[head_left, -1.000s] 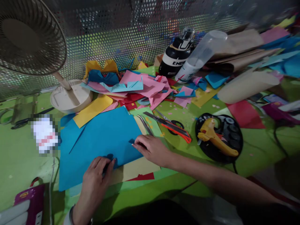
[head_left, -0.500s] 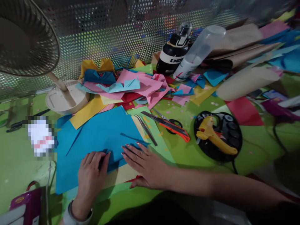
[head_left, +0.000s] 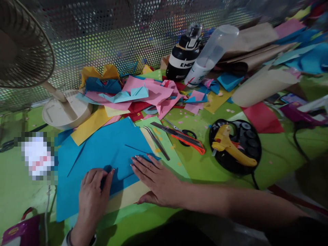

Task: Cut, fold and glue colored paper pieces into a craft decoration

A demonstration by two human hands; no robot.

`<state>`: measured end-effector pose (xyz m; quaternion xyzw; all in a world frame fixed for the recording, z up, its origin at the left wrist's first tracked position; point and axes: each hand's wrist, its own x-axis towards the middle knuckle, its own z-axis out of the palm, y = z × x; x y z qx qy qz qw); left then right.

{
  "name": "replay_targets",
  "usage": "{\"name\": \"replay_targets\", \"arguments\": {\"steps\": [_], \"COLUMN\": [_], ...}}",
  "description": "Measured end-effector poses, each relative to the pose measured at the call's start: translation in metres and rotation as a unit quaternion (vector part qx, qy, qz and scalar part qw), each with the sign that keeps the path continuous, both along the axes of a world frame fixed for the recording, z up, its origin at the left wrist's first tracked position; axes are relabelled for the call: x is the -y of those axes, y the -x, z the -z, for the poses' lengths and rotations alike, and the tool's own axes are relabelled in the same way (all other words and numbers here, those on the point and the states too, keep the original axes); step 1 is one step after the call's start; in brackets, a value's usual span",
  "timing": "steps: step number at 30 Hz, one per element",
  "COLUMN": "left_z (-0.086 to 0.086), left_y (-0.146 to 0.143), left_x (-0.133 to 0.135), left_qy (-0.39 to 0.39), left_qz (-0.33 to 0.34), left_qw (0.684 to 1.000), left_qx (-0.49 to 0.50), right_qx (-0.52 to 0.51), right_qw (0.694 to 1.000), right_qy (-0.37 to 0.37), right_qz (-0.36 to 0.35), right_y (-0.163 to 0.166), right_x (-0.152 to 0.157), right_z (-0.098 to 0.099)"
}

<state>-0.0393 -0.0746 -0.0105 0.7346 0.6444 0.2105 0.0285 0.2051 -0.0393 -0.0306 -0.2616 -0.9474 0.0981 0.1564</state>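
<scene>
My left hand (head_left: 93, 191) rests on a blue sheet of paper (head_left: 94, 143), fingers curled and thumb close to the index finger. Its fingertips are partly hidden against the paper. Flat on the same blue paper lies my right hand (head_left: 156, 181), fingers stretched out, pressing near a folded edge. Its thumb reaches over a cream sheet (head_left: 125, 195) beneath the blue one. Light green paper (head_left: 176, 162) shows under the stack. Just beyond my right fingers are tweezers (head_left: 157, 142) and an orange utility knife (head_left: 189, 141), which lies across a pair of scissors (head_left: 191, 134).
A yellow glue gun (head_left: 232, 147) sits on a black round tray (head_left: 249, 136) at right. Paper scraps (head_left: 151, 90), a black bottle (head_left: 183, 59) and a clear-topped bottle (head_left: 212, 51) stand along the mesh panel (head_left: 102, 41). A fan (head_left: 66, 109) is at left.
The view has shifted slightly, moving most things left in the picture. My hands are a little farther apart, and the red edge by my right thumb is mostly covered.
</scene>
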Motion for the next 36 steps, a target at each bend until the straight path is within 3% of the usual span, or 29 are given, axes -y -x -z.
{"name": "replay_targets", "arguments": {"steps": [36], "left_z": [0.0032], "left_y": [0.0018], "left_x": [-0.0053], "left_qy": [-0.012], "left_qz": [-0.008], "left_qw": [1.0], "left_qx": [-0.014], "right_qx": [-0.021], "right_qw": [1.0], "right_qy": [0.008], "right_qz": [0.015], "right_y": [0.0026], "right_x": [-0.0028], "right_z": [0.0074]}}
